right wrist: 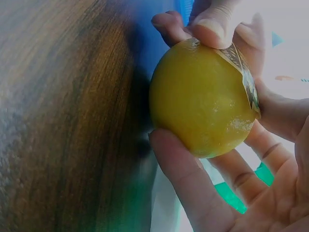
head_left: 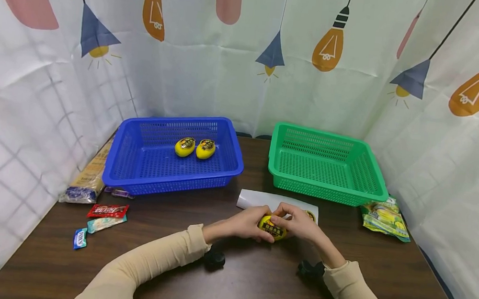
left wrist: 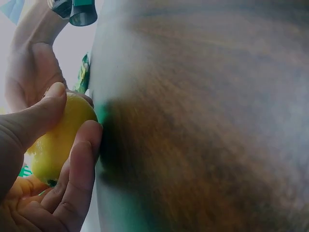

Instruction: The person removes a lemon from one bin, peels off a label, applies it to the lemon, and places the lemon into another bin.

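A yellow lemon with a dark, gold-lettered label is held between both hands over the table. My left hand grips its left side, thumb on top and fingers around it in the left wrist view. Thumb and fingers of my right hand hold the other side, the thumb beside the label in the right wrist view. Behind the hands lies a white sheet, and a round label shows at its right end. Two labelled lemons sit in the blue basket.
A green basket stands at the back right, with a green-yellow packet beside it. At left lie a long tan package, a red packet, a pale-blue packet and a small blue packet. Patterned curtains surround the table.
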### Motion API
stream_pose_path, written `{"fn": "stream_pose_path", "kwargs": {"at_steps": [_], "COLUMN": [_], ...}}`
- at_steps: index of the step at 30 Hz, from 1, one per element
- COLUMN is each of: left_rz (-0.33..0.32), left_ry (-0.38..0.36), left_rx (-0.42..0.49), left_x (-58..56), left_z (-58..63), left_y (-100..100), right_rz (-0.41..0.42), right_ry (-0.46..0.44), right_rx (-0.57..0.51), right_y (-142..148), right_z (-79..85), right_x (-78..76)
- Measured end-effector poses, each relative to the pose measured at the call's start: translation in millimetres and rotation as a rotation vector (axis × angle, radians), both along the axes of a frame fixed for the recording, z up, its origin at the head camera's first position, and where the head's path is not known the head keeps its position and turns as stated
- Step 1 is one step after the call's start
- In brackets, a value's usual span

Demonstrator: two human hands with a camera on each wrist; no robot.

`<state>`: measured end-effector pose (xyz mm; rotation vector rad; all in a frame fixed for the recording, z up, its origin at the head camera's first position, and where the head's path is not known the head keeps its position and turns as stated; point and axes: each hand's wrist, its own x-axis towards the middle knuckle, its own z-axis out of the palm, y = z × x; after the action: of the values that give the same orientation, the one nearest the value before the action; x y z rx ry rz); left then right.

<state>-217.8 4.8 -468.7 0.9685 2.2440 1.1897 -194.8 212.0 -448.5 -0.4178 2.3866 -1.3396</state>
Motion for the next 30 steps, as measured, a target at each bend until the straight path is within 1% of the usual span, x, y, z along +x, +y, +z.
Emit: {"fn": "stream_pose_path", "kwargs": {"at_steps": [3, 6, 8, 13, 17, 21, 25, 27, 30], "left_rz": [-0.003, -0.007, -0.012, -0.033, -0.038, -0.003, 0.038, 0.037, 0.011], "left_ry": [0.041, 0.114, 0.149, 0.177, 0.260, 0.347, 0.410, 0.448, 0.488], "left_rx": [-0.017, -0.053, -0.071, -0.074, -0.119, -0.170, -0.199, -0.215, -0.214], "left_x": [0.9, 0.8, 0.6, -0.8, -1.2, 0.1, 3.3, 5.4, 8.7], "left_z": [0.1, 0.6, 0.5, -1.3, -0.4, 3.2, 5.3, 5.0, 4.0], "left_y": [0.5, 0.7, 0.5, -0.4, -2.3, -4.3, -4.7, -4.1, -2.6], "right_rz": [0.001, -0.011, -0.019, -0.027, -0.029, -0.082, -0.156, -0.170, -0.168], "right_ry": [0.002, 0.006, 0.008, 0.038, 0.053, 0.024, 0.046, 0.053, 0.049], "right_rx": [-0.007, -0.014, -0.020, -0.018, 0.022, 0.084, 0.123, 0.121, 0.099], "right_y": [0.7, 0.5, 0.3, 0.0, 0.5, 3.7, 11.8, 17.0, 23.5], "right_z": [0.1, 0.1, -0.1, -2.1, -3.3, 1.5, 11.7, 15.1, 16.5], "right_x": [0.1, 0.8, 1.7, 3.5, 4.8, 6.5, 5.1, 2.8, -1.3]}}
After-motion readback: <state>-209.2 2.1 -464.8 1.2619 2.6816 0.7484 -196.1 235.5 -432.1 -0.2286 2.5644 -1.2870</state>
